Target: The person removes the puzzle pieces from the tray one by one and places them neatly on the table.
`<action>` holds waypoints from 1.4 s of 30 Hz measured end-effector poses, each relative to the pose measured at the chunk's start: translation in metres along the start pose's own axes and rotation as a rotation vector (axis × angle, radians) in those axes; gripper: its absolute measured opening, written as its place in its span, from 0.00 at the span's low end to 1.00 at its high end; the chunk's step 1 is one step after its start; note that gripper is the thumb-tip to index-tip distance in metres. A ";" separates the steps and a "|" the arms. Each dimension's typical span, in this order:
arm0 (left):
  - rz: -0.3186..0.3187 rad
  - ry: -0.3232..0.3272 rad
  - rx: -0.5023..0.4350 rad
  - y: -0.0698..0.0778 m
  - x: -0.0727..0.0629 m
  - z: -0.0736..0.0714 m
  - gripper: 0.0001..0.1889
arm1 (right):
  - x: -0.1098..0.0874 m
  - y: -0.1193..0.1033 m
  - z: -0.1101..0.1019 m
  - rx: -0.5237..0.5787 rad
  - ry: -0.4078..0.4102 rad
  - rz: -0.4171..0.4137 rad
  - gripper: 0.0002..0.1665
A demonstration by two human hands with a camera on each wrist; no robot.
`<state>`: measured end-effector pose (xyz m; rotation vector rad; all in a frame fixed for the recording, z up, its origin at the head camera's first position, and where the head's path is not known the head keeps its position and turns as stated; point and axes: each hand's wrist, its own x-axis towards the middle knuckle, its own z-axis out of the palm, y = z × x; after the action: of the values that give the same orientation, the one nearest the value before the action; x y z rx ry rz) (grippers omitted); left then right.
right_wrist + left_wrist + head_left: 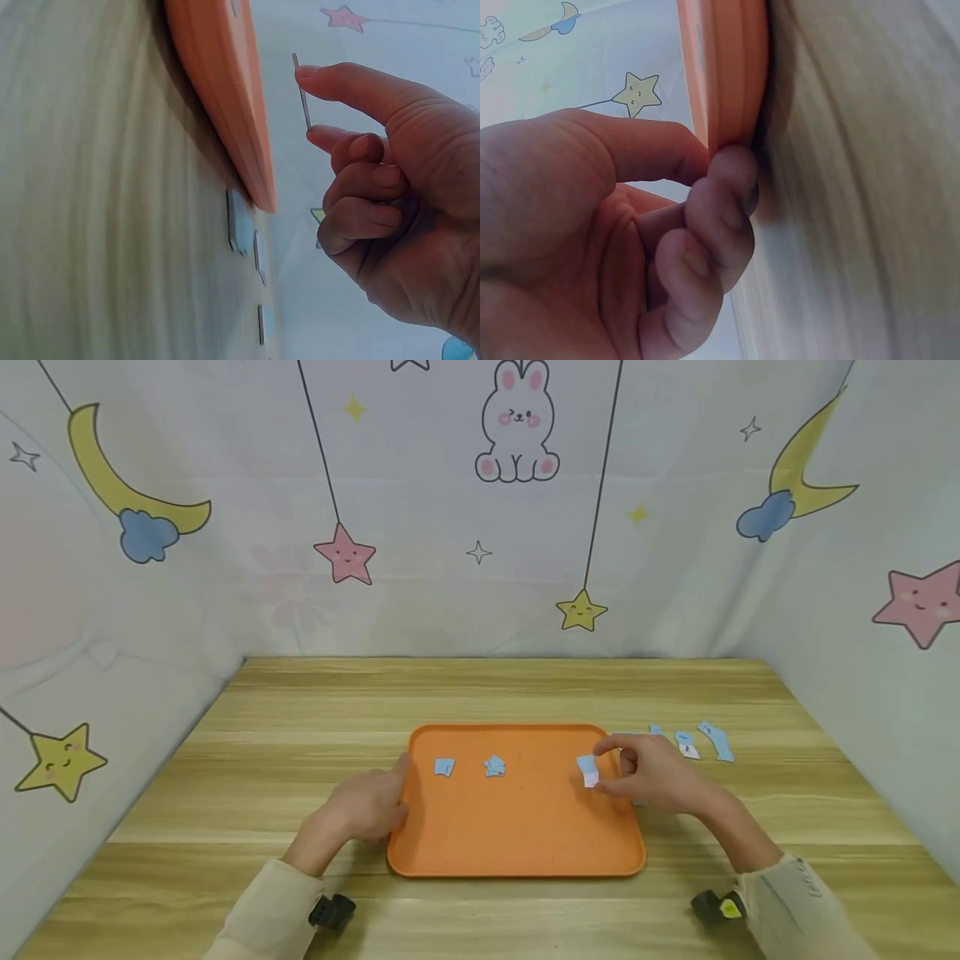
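My right hand (660, 774) holds a thin, flat blue-and-white piece (588, 772) between thumb and index finger, above the right side of an orange tray (517, 843). Seen edge-on in the right wrist view, that piece (301, 94) is clear of the table, and the other fingers of the right hand (397, 180) are curled in. At the tray's left edge, my left hand (367, 806) pinches the rim; in the left wrist view its thumb and fingers meet at the tray's corner (731, 75). Inside the tray lie a small light-blue piece (444, 767) and a jagged light-blue piece (494, 766).
On the table right of the tray are more flat pieces, among them a long blue one (717, 741) and a blue-and-white one (686, 744). Others are partly hidden behind the right hand. A printed curtain (465, 627) stands behind the wooden table (300, 702).
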<state>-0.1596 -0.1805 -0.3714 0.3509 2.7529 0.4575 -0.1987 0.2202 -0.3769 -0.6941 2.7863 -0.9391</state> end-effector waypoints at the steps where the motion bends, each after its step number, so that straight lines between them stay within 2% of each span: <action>1: 0.002 0.002 -0.001 0.000 0.000 0.000 0.40 | -0.002 0.001 -0.003 -0.001 0.001 0.005 0.24; 9: 0.014 -0.006 0.005 -0.008 0.006 0.004 0.40 | -0.014 0.017 -0.018 0.011 0.003 0.025 0.27; 16: 0.002 -0.003 -0.012 -0.002 0.001 0.001 0.40 | -0.023 0.036 -0.029 0.053 0.003 0.028 0.26; 27: -0.002 0.007 0.002 0.000 -0.001 0.001 0.39 | -0.033 0.052 -0.047 0.097 -0.056 0.052 0.26; 32: -0.004 0.010 0.001 0.001 -0.001 0.001 0.39 | -0.037 0.059 -0.052 0.090 -0.077 0.097 0.26; 42: -0.007 0.006 0.010 0.001 0.000 0.001 0.40 | -0.039 0.069 -0.055 0.067 -0.120 0.115 0.27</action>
<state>-0.1590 -0.1798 -0.3719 0.3430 2.7625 0.4436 -0.2050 0.3163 -0.3756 -0.5543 2.6465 -0.9314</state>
